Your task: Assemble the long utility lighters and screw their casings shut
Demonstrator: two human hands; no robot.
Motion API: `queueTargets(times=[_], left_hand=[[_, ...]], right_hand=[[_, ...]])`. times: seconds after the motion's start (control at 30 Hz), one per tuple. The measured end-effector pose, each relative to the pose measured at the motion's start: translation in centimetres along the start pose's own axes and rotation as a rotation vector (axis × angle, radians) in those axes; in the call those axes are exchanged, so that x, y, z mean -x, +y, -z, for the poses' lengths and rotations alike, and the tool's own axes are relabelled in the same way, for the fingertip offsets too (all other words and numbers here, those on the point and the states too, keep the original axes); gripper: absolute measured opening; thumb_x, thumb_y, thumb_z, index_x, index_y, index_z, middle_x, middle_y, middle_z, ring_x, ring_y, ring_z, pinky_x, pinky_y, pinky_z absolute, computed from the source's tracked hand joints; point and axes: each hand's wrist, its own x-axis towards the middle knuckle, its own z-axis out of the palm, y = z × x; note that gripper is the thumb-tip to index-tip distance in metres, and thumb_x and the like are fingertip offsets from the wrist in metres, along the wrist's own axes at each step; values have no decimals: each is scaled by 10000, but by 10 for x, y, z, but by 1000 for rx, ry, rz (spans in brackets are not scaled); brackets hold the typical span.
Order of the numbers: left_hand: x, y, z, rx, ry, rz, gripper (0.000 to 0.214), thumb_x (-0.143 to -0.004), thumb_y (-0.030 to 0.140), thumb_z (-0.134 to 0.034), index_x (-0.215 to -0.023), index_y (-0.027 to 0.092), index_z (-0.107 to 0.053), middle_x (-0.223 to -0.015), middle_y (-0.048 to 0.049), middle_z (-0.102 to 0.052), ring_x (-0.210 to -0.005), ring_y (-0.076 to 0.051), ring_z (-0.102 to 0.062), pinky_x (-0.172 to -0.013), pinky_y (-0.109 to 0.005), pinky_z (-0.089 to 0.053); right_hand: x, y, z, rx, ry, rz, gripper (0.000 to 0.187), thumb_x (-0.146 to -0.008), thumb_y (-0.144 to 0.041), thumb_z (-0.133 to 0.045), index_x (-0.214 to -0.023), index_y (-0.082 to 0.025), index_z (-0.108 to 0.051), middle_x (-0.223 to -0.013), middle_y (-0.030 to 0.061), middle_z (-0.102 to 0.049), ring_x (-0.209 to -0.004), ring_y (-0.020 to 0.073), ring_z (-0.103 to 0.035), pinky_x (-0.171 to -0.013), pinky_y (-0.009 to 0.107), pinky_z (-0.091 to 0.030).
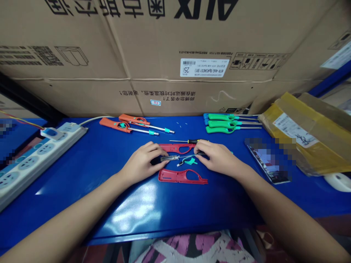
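**Opened red casing laid out between two bare hands**

At a blue table (90, 157), the fingers of a person's left hand (144, 159) close around one end of a clear tube (170, 158), its other end jutting toward the right hand (216, 157). Those right fingers are drawn narrow at a thin strand (189, 156); from here, it is impossible to tell whether they grip it or merely touch it. A small green piece (190, 161) and a white-tipped wire (180, 164) lie between the two sets of fingers. The far red shell half (174, 148) sits just beyond them, the near red shell half (175, 176) just on the person's side. A screwdriver (193, 141) rests immediately past the right fingers. Farther out, orange lighters (112, 124) lie beyond the left fingers and green lighters (219, 129) beyond the right; a phone (267, 160) is well off to the right.
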Motion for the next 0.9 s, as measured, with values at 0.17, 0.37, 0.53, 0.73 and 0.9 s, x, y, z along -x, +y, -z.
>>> queueTargets(times=[0.17,0.37,0.53,0.73,0.9], left_hand=[[-1,1,0,-7,-10,-8,207,-979,334,-614,-1102,205,-720,-1023,-79,-706,-925,-205,-622,-851,-367,-532],[0,1,0,-26,-7,9,196,-991,285,-584,-1098,191,-718,-1026,-80,-708,-931,-207,-618,-851,-367,-529],[0,1,0,-30,-21,28,206,-978,315,-607,-1103,192,-714,-1033,-77,-700,-944,-208,-625,-862,-367,-531],[1,-1,-1,-17,-34,21,195,-984,285,-591,-1108,203,-717,-1037,-73,-689,-964,-206,-627,-883,-369,-527],[0,0,1,-19,-42,14,179,-978,274,-596,-1091,202,-715,-1029,-67,-687,-951,-205,-615,-873,-370,-521]], right_hand=[[-1,0,-3,22,72,-65,93,-891,-157,-570,-894,-237,-522,-955,-2,-647,-750,151,-573,-627,260,-357],[0,-1,-5,21,97,-62,80,-894,-173,-564,-918,-240,-526,-975,3,-656,-783,156,-597,-624,258,-356],[-1,-4,-5,22,134,-84,64,-895,-220,-590,-928,-240,-539,-966,-8,-669,-763,149,-603,-616,252,-352],[-2,-4,-7,29,147,-97,47,-895,-224,-583,-932,-237,-556,-961,-3,-684,-778,155,-622,-615,257,-355],[-1,-2,-4,34,62,-30,63,-918,-240,-590,-980,-237,-583,-1019,10,-688,-823,163,-634,-655,263,-390]])
